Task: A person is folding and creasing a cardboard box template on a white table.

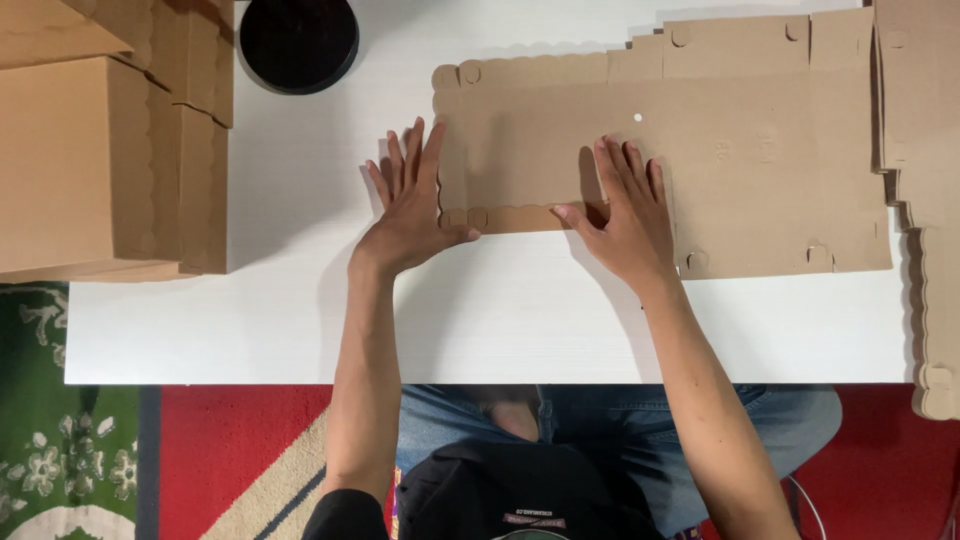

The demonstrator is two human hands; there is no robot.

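Two hands, left hand (pixel 408 215) and right hand (pixel 628 215), press spread fingers on flat brown scallop-edged cardboard blank (pixel 700 150)

Two hands (pixel 410 205), one flat cardboard blank (pixel 740 150), one black disc (pixel 298 40).

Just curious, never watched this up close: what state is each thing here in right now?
Flat cardboard sheet: unfolded, lying flat on the white table.
Left hand: open, palm down at the sheet's left edge.
Right hand: open, pressing on the sheet.
Cardboard boxes: folded up, stacked at left.
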